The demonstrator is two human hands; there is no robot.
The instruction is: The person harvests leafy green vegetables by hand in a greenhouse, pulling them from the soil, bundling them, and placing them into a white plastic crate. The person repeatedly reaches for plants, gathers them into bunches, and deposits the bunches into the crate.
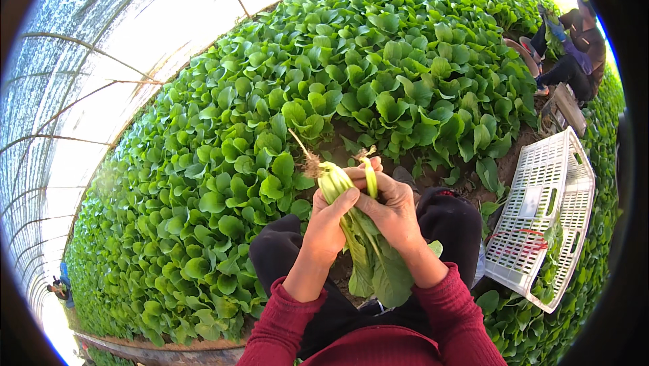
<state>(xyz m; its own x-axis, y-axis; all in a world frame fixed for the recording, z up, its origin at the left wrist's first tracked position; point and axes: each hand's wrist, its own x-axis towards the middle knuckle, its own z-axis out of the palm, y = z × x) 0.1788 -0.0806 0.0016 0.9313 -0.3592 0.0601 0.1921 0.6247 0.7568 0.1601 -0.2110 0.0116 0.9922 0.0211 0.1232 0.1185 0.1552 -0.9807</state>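
Observation:
A bunch of leafy greens point(337, 188) with pale stems is gripped in my left hand point(329, 219). Its soil-covered roots point(310, 163) point up and away from me, and its broad leaves point(385, 269) hang down between my knees. Close beside it, my right hand point(393, 204) holds a thin yellow-green stalk point(370, 176) with a small brown root end. The hands meet at the thumbs, and the right palm lies against the bunch. Some of the right fingers are hidden behind the stalk and the bunch.
Dense leafy plants point(228, 163) fill the bed ahead and to the left. A white plastic crate point(527, 204) with greens inside stands tilted at my right. Beyond it a co-worker point(583, 51) sits low; another person point(61, 287) is far left. A plastic-covered greenhouse frame point(91, 46) curves along the left.

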